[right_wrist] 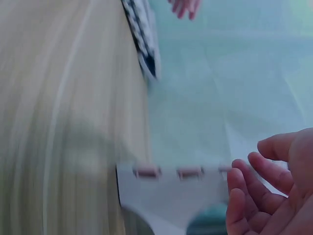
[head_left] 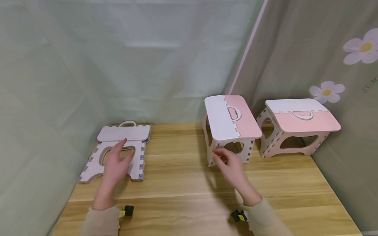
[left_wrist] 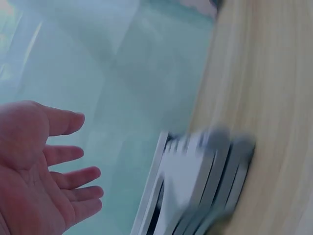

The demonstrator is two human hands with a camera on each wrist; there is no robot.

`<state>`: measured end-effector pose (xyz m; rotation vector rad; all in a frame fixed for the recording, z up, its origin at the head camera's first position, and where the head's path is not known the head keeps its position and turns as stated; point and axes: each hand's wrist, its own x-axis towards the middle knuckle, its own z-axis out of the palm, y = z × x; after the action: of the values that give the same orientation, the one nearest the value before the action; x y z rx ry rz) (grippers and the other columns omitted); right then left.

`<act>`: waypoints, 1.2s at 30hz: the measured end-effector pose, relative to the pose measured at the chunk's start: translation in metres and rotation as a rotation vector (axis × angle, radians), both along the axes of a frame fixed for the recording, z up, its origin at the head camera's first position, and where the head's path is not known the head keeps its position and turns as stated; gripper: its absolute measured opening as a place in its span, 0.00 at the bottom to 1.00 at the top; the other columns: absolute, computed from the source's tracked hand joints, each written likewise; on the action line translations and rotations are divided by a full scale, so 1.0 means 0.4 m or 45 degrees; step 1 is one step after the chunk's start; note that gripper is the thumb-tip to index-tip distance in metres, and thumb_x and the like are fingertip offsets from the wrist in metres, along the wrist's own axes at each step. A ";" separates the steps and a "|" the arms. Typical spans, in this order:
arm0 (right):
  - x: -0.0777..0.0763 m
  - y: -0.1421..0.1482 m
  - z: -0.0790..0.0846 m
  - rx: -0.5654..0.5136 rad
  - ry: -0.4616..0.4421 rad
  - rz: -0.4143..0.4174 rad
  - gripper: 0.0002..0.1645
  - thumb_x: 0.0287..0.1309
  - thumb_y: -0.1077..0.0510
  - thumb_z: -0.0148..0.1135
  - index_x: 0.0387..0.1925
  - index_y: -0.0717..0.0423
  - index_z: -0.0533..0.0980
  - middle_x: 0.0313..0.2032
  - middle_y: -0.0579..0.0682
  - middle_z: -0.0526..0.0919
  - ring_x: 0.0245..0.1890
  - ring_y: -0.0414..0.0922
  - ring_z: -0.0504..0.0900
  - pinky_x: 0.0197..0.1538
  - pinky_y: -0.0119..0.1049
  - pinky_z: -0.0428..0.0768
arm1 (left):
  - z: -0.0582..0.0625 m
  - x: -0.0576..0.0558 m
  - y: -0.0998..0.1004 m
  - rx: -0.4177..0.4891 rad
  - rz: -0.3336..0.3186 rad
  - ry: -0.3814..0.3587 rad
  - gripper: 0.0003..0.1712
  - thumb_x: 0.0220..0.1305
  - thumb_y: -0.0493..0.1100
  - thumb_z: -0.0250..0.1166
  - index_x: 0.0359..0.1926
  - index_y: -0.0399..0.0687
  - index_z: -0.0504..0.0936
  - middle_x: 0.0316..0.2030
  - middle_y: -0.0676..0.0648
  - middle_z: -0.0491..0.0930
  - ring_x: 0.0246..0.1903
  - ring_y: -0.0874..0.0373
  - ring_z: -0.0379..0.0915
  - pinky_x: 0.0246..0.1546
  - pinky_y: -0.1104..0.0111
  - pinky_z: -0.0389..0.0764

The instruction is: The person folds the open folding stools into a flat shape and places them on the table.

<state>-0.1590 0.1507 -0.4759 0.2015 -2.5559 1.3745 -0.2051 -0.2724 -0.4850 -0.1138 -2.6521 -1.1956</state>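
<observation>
At the left of the worktop (head_left: 177, 186), a white folded stool (head_left: 124, 133) is laid flat, its handle (head_left: 127, 123) turned toward the pale cloth (head_left: 147, 65) behind. Over its cut-out the left hand (head_left: 115, 165) is held, palm inward, with the fingers (left_wrist: 78, 177) loosely extended and the thumb spread; nothing is gripped, and a gap between hand and stool is shown in the left wrist view. The right hand (head_left: 233, 170) is held just by the near corner of the middle stool (head_left: 221, 118), its fingers (right_wrist: 271, 174) loosely bent and nothing gripped; whether the stool is touched cannot be told. The middle stool is stood upright on its legs, its top split into a white half and a pink half. Close to its right, the right stool (head_left: 308, 122) is also stood unfolded, in the same two colours. Beyond, white flowers (head_left: 327, 92) with yellow centres are printed on a darker cloth (head_left: 283, 55). A long sleeve (head_left: 101, 221) is worn on each arm.
</observation>
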 end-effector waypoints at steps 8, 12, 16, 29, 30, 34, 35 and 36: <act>0.031 0.113 0.009 -0.050 0.057 -0.189 0.10 0.76 0.60 0.65 0.51 0.59 0.86 0.41 0.51 0.89 0.40 0.47 0.85 0.39 0.30 0.80 | 0.010 -0.001 0.106 0.114 -0.047 0.007 0.33 0.80 0.43 0.62 0.78 0.34 0.66 0.75 0.28 0.64 0.75 0.31 0.59 0.74 0.40 0.58; 0.044 0.144 0.015 -0.031 0.084 -0.318 0.09 0.76 0.58 0.66 0.48 0.59 0.87 0.39 0.51 0.89 0.38 0.42 0.82 0.37 0.26 0.77 | 0.012 0.000 0.136 0.164 -0.061 0.005 0.32 0.81 0.42 0.62 0.78 0.36 0.67 0.76 0.29 0.65 0.75 0.33 0.59 0.75 0.42 0.58; 0.048 0.165 0.021 -0.042 0.092 -0.410 0.08 0.75 0.58 0.66 0.46 0.58 0.87 0.37 0.53 0.87 0.37 0.41 0.79 0.36 0.26 0.74 | 0.010 0.000 0.153 0.194 -0.057 0.006 0.31 0.80 0.41 0.61 0.78 0.36 0.68 0.75 0.31 0.65 0.77 0.35 0.58 0.76 0.43 0.56; 0.041 0.218 0.032 -0.089 0.187 -0.582 0.16 0.71 0.63 0.68 0.55 0.68 0.79 0.54 0.65 0.77 0.55 0.53 0.75 0.45 0.26 0.73 | 0.022 0.000 0.171 0.256 -0.058 0.066 0.28 0.81 0.41 0.62 0.75 0.36 0.73 0.72 0.32 0.71 0.75 0.37 0.62 0.76 0.44 0.58; 0.038 0.221 0.032 -0.083 0.174 -0.581 0.19 0.71 0.62 0.68 0.58 0.68 0.78 0.57 0.66 0.75 0.58 0.56 0.74 0.48 0.31 0.74 | 0.024 -0.001 0.173 0.264 -0.056 0.076 0.27 0.80 0.41 0.62 0.74 0.36 0.73 0.72 0.32 0.71 0.75 0.37 0.62 0.76 0.45 0.59; 0.027 0.230 0.028 -0.050 0.073 -0.551 0.36 0.71 0.59 0.68 0.75 0.65 0.67 0.70 0.70 0.66 0.67 0.65 0.67 0.59 0.54 0.72 | 0.029 -0.005 0.185 0.298 -0.060 0.087 0.26 0.80 0.39 0.62 0.73 0.34 0.74 0.72 0.31 0.71 0.75 0.37 0.62 0.75 0.45 0.60; 0.023 0.232 0.027 -0.041 0.034 -0.534 0.41 0.71 0.58 0.68 0.78 0.64 0.63 0.73 0.71 0.62 0.70 0.67 0.65 0.63 0.59 0.71 | 0.032 -0.006 0.188 0.299 -0.061 0.082 0.26 0.80 0.40 0.62 0.73 0.34 0.74 0.72 0.31 0.71 0.75 0.37 0.62 0.76 0.46 0.60; 0.018 0.234 0.024 -0.031 -0.004 -0.516 0.45 0.71 0.57 0.68 0.81 0.63 0.59 0.75 0.71 0.60 0.72 0.68 0.62 0.66 0.63 0.68 | 0.034 -0.006 0.191 0.300 -0.064 0.075 0.26 0.81 0.40 0.62 0.73 0.34 0.74 0.72 0.32 0.71 0.75 0.37 0.62 0.76 0.46 0.59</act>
<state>-0.1518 0.2444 -0.4663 -0.3072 -2.4032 1.2447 -0.2076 -0.1960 -0.4716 -0.1736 -2.4505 -1.4856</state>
